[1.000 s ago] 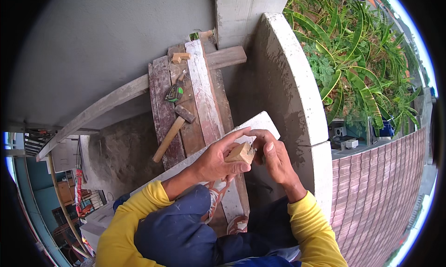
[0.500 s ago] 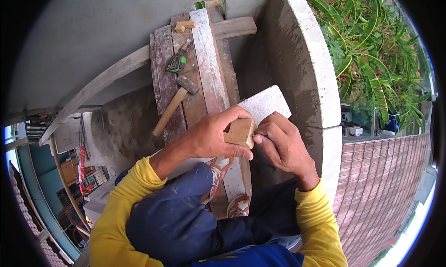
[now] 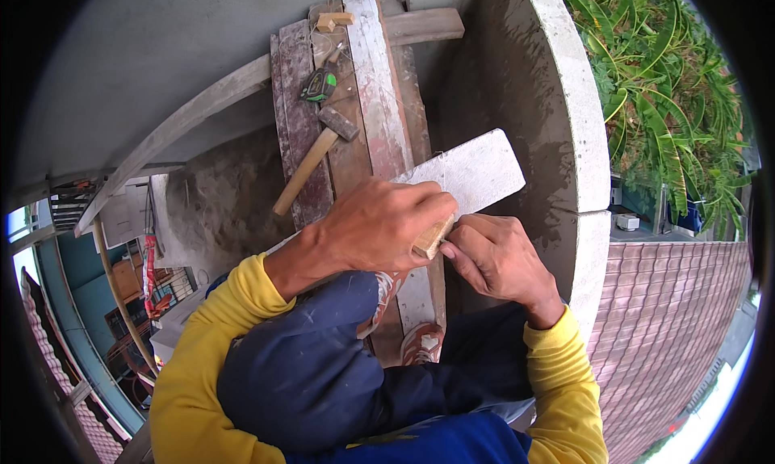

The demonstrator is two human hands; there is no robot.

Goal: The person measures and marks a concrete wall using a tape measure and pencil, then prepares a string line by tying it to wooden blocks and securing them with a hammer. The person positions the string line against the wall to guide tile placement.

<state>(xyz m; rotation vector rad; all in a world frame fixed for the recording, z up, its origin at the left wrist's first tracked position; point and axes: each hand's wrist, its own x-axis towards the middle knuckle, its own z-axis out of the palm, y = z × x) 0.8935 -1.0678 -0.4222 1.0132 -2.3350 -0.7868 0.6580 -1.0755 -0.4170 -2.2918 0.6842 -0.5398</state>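
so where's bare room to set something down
Mostly bare: the white-streaked plank right of the hammer, and the white board beyond the right hand. Crowded: left of that plank, with hammer, tape measure and wood piece.

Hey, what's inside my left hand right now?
Your left hand grips a wooden block; only the part near your right hand shows. The left hand covers the rest, so anything else inside can't be seen.

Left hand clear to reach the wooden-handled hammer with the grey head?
Probably, if it lets go first: the left hand grips a small tan wooden block. The hammer lies uncovered on weathered wooden planks ahead, nothing visible blocking from above.
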